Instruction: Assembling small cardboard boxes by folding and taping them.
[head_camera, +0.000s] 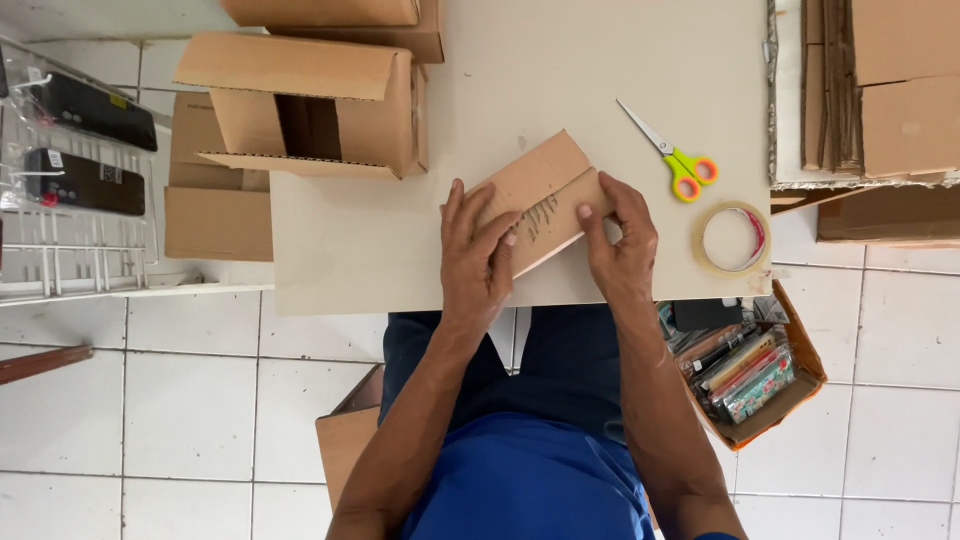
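Both hands press flat, fingers together, on the folded cardboard piece (535, 200) at the table's (380, 260) near edge: left hand (478, 255) on its lower-left end, right hand (620, 240) on its right end, long axis running diagonally up-right.

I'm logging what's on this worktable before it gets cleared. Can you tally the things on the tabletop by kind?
Folded cardboard piece under both hands: 1
Open cardboard boxes at the table's far left: 2
Scissors with green and orange handles: 1
Roll of clear tape: 1
Total: 5
The left hand and right hand both press on the folded piece.
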